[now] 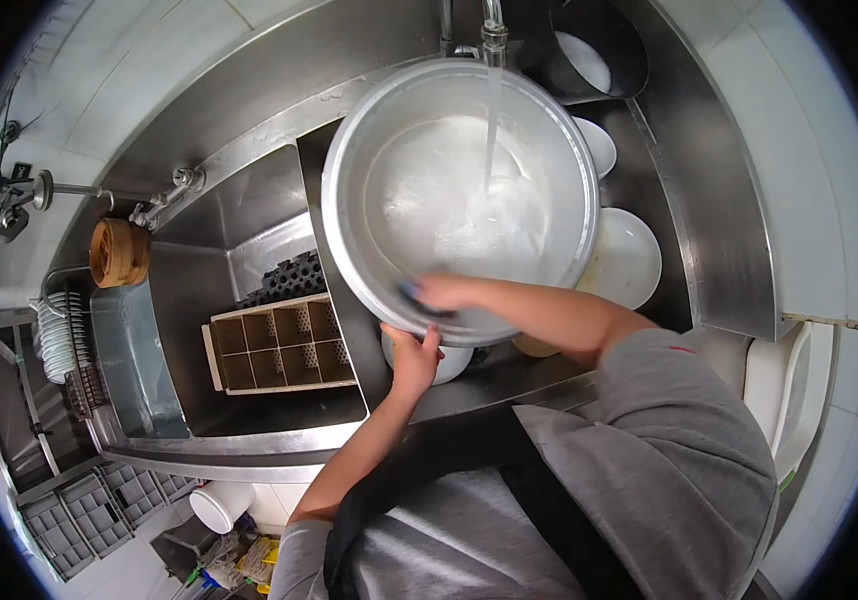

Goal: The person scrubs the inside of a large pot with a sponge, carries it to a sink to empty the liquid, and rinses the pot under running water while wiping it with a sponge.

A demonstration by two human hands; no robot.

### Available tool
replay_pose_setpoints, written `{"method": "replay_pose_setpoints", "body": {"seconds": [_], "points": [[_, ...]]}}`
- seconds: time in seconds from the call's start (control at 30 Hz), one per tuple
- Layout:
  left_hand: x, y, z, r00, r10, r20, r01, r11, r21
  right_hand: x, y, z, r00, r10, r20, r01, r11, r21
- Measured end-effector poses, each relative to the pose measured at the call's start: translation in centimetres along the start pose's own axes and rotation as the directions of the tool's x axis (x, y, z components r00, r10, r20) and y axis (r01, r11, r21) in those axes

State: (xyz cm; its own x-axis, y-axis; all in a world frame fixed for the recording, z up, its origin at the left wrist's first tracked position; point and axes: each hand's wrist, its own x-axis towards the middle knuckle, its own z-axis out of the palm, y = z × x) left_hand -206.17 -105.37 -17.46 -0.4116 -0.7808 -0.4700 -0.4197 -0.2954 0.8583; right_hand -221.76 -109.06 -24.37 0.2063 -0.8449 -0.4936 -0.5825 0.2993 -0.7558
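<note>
A large round metal basin (345,190) sits tilted in the right-hand sink, with foamy water inside. From the tap (494,35) a stream runs down into it. My left hand (413,358) is closed on the near rim, thumb up against the edge. Inside the basin, close to that same rim, my right hand (446,291) is pressed to the wall and smeared by motion. It holds a dark, blurred pad (431,306) with a bit of blue at its edge; the exact kind cannot be made out.
White plates (631,258) lie beside and under the basin. A dark pot (604,55) stands at the back right. The middle sink holds a divided rack (284,346) and a black perforated mat (294,278). A bamboo steamer (119,252) and stacked plates (57,335) are at left.
</note>
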Motion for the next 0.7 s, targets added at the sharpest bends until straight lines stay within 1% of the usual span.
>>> {"method": "replay_pose_setpoints", "body": {"seconds": [0.03, 0.07, 0.1, 0.13, 0.17, 0.2, 0.23, 0.27, 0.3, 0.33, 0.37, 0.43, 0.47, 0.5, 0.57, 0.6, 0.63, 0.67, 0.7], "points": [[0.0, -0.7, 0.1, 1.0, 0.026, -0.009, -0.026, 1.0, 0.002, -1.8, 3.9, 0.5, 0.996, -0.063, 0.058, 0.074, 0.974, -0.214], [0.0, -0.6, -0.1, 0.999, 0.033, -0.011, -0.033, 0.999, 0.007, -5.6, 3.5, -2.5, 0.97, 0.128, 0.209, -0.031, 0.909, -0.416], [0.0, -0.5, -0.2, 1.0, 0.02, -0.007, -0.02, 1.0, 0.01, -8.5, 5.4, -4.6, 0.971, 0.155, 0.181, -0.036, 0.844, -0.534], [-0.2, -0.5, -0.2, 1.0, 0.006, -0.001, -0.006, 1.0, 0.013, -7.4, 14.1, -3.7, 0.988, 0.13, -0.077, -0.147, 0.707, -0.691], [-0.3, -0.4, -0.1, 1.0, 0.011, 0.002, -0.011, 1.0, 0.012, -9.3, 12.1, -7.6, 0.984, 0.159, -0.076, -0.144, 0.473, -0.869], [-0.2, -0.1, -0.1, 1.0, 0.021, -0.004, -0.021, 1.0, 0.019, -8.2, 14.1, -11.5, 0.977, 0.2, -0.077, -0.157, 0.423, -0.892], [-0.1, 0.3, 0.0, 0.999, 0.035, -0.013, -0.034, 0.999, 0.025, -6.7, 16.8, -14.5, 0.961, 0.026, -0.274, -0.274, 0.16, -0.948], [0.0, 0.7, 0.1, 0.999, 0.05, -0.019, -0.049, 0.999, 0.022, -5.8, 15.8, -18.4, 0.92, -0.206, -0.334, -0.327, 0.071, -0.942], [-0.1, 1.0, 0.1, 0.999, 0.05, -0.012, -0.05, 0.999, 0.001, -4.8, 14.6, -22.3, 0.824, -0.425, -0.375, -0.409, 0.014, -0.913], [-0.3, 1.2, 0.0, 0.999, 0.047, -0.002, -0.047, 0.999, -0.019, -4.3, 13.7, -24.7, 0.632, -0.673, -0.383, -0.369, 0.173, -0.913], [-0.2, 1.0, -0.1, 0.999, 0.052, -0.003, -0.052, 0.999, -0.018, -4.7, 12.7, -25.0, 0.629, -0.676, -0.384, -0.372, 0.173, -0.912], [0.2, 0.4, -0.2, 1.0, 0.005, 0.017, -0.005, 1.0, -0.005, -5.8, 11.1, -25.3, 0.638, -0.612, -0.468, -0.442, 0.206, -0.873], [0.2, 0.6, -0.3, 1.0, 0.02, 0.019, -0.02, 1.0, -0.009, -7.1, 10.6, -24.3, 0.774, -0.384, -0.503, -0.471, 0.181, -0.864], [0.0, 0.7, -0.5, 0.999, 0.027, 0.019, -0.028, 0.999, 0.022, -8.9, 10.3, -22.4, 0.85, -0.132, -0.511, -0.493, 0.147, -0.858], [-0.2, 1.0, -0.5, 0.999, 0.046, 0.003, -0.046, 0.998, 0.049, -12.1, 10.7, -19.9, 0.861, -0.133, -0.491, -0.447, 0.266, -0.854], [-0.1, 0.9, -0.5, 0.998, 0.06, -0.008, -0.06, 0.998, 0.037, -13.2, 9.5, -19.2, 0.859, -0.149, -0.49, -0.446, 0.252, -0.859], [0.0, 0.7, -0.4, 0.999, 0.042, -0.015, -0.041, 0.998, 0.042, -15.0, 7.7, -19.0, 0.773, -0.296, -0.561, -0.404, 0.453, -0.795], [0.1, 0.5, -0.3, 1.0, 0.019, -0.02, -0.018, 0.999, 0.049, -16.6, 6.0, -19.4, 0.654, -0.404, -0.639, -0.306, 0.632, -0.712], [0.2, 0.3, -0.3, 0.999, 0.046, -0.025, -0.045, 0.998, 0.044, -17.6, 4.5, -20.9, 0.547, -0.505, -0.668, -0.322, 0.609, -0.724]]}}
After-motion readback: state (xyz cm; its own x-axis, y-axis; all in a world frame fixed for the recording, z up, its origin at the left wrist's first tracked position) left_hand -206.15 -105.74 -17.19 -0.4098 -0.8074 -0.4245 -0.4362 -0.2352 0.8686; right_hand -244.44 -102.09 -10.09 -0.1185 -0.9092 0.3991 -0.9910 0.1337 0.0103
